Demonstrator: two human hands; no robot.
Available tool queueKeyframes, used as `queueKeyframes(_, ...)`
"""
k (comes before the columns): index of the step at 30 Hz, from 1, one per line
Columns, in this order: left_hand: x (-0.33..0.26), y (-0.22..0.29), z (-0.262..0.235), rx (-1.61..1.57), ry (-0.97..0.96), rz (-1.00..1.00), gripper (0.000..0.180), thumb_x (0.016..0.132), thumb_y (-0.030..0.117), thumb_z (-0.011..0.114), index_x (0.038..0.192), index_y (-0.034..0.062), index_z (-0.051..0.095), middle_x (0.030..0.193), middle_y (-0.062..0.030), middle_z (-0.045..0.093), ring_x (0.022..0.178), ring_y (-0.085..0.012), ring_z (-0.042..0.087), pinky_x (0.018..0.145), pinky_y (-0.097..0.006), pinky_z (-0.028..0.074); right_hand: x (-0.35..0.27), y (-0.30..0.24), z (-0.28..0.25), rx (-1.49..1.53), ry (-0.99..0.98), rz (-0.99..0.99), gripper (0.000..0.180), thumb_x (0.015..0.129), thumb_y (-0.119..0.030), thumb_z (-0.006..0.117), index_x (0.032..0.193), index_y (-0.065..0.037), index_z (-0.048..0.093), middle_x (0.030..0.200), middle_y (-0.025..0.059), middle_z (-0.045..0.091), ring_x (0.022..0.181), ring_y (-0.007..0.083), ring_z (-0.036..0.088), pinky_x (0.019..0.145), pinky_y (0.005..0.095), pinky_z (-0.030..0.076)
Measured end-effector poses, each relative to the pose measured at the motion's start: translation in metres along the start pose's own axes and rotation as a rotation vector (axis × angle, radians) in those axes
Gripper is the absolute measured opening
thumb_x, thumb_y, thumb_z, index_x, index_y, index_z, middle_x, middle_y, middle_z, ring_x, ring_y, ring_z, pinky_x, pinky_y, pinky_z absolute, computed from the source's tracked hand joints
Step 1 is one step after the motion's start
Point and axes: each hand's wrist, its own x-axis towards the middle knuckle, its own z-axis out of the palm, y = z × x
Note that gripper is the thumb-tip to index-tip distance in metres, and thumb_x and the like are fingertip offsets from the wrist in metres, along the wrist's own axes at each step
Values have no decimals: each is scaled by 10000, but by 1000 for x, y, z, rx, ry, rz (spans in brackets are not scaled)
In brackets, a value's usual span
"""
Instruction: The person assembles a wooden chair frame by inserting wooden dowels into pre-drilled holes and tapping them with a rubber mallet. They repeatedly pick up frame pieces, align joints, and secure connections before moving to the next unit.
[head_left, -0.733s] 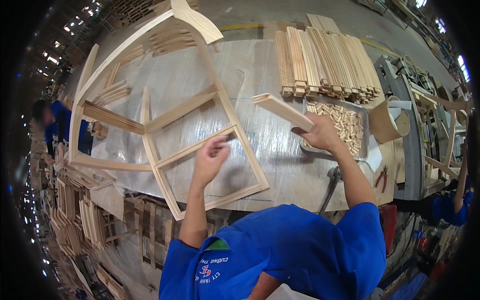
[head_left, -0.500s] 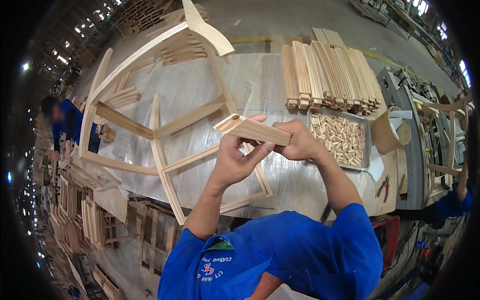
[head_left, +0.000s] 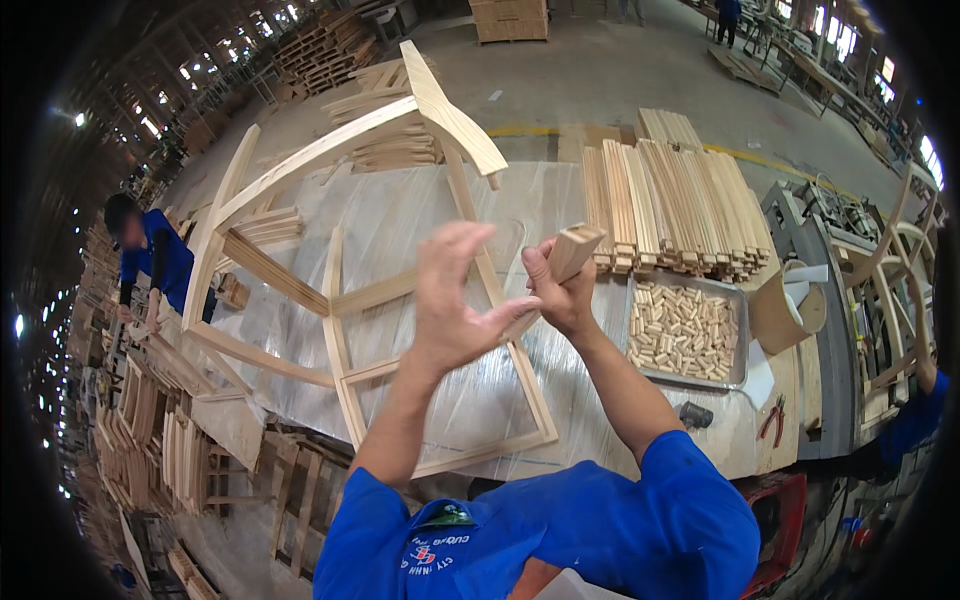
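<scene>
My right hand [head_left: 566,292] is closed around a short wooden chair part [head_left: 577,250], held tilted with its end pointing up and away from me. Beside it, my left hand [head_left: 450,295] has its fingers spread, slightly blurred; the thumb lies over the part's lower end, and I cannot tell if it touches. Behind and left of my hands stands a partly built wooden chair frame [head_left: 338,300] with curved legs and rails. Its near bars pass under my left forearm.
At the right are a metal tray [head_left: 741,345] of wooden dowels [head_left: 680,330], stacked wooden slats [head_left: 690,205], a cardboard tub [head_left: 785,310], red-handled pliers [head_left: 773,422] and a dark cylindrical object [head_left: 696,415]. A co-worker [head_left: 165,255] stands at the far left; another person's sleeve [head_left: 915,415] shows at right.
My left hand has let go of the wooden part and opened. My right hand has turned the part from lying across to pointing upward. The dark cylindrical object has come into view.
</scene>
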Motion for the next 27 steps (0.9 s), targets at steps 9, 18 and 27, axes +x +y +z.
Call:
queueKeyframes(9, 78, -81, -27, 102, -216, 149, 1157, 587, 626, 913, 1519, 130, 441, 1544, -159, 417, 1481, -432, 326, 1221, -559, 325, 50, 22, 4, -273, -103, -305, 203, 922, -89, 783, 788, -30, 643, 738, 27, 641, 606, 134, 622, 557, 316, 478)
queueKeyframes(18, 112, -123, -2, 201, -339, 260, 812, 706, 187, 892, 1437, 207, 540, 1494, -114, 489, 1457, -416, 379, 1207, -541, 378, 72, 58, 23, -350, -173, -318, 98, 891, -30, 755, 920, -23, 662, 714, 85, 639, 593, 174, 595, 562, 325, 471)
queueKeyframes(27, 109, -135, 30, 243, -134, 292, 550, 773, 31, 758, 1292, 174, 643, 1299, -68, 600, 1335, -339, 527, 1189, -558, 362, 68, 69, 45, -334, -65, -262, 156, 777, 27, 732, 875, -39, 630, 752, 124, 648, 654, 311, 677, 588, 376, 507)
